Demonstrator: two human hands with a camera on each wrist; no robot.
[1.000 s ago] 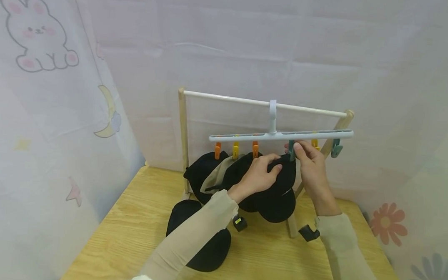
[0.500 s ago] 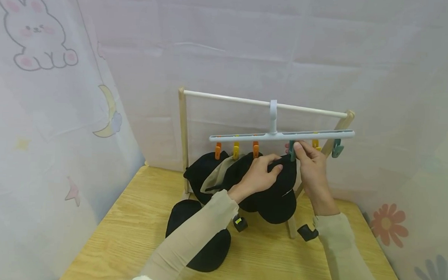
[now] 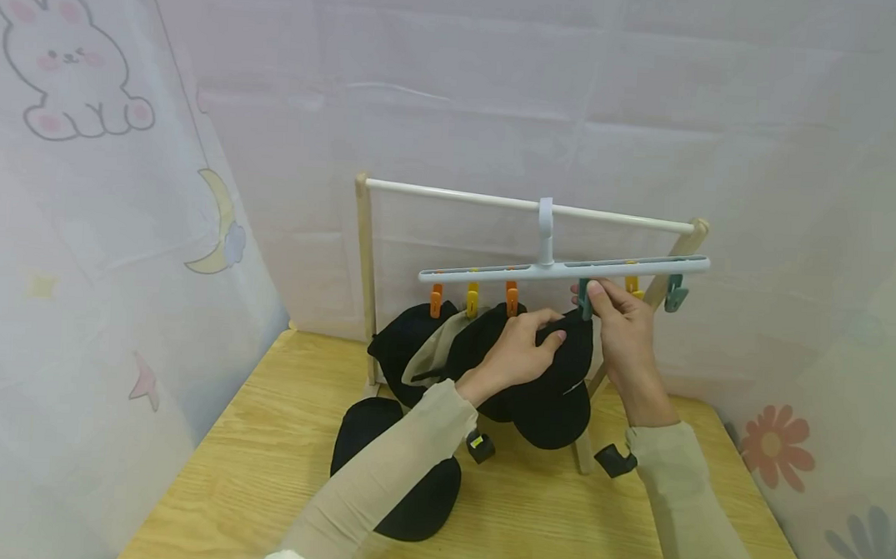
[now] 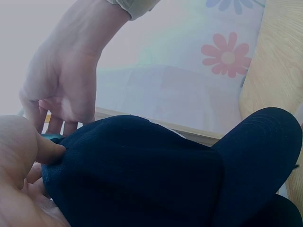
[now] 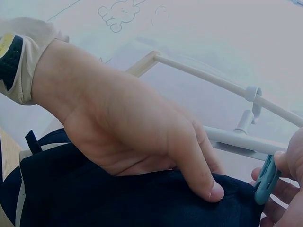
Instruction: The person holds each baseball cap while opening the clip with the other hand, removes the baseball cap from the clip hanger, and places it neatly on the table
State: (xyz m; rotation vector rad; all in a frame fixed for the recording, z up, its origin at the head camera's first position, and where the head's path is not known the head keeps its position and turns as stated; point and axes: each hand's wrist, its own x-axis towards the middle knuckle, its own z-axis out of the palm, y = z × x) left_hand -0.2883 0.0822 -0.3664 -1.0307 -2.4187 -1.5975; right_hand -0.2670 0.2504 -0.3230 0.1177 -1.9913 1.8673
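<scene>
My left hand [image 3: 518,349] pinches the top edge of a black cap [image 3: 555,409] between thumb and fingers. In the left wrist view the cap's crown [image 4: 142,170] fills the middle, its brim pointing right. With thumb and fingers, my right hand [image 3: 629,342] pinches a teal clip [image 3: 585,300] under the hanger [image 3: 486,274]. The clip's lower end [image 5: 265,187] sits right at the cap's edge in the right wrist view. To the left, orange and yellow clips [image 3: 472,300] hold other caps: a black one [image 3: 408,344], a beige-and-black one [image 3: 431,350] and another black one.
The pale blue hanger hooks over the white rail of a wooden rack [image 3: 452,195]. Farther right hang a yellow clip [image 3: 633,288] and another teal clip [image 3: 675,294]. Another black cap [image 3: 419,507] lies on the wooden table [image 3: 261,438], partly behind the left sleeve.
Both hands keep their grip in nearly the same place. The held cap's brim sits very slightly lower.
</scene>
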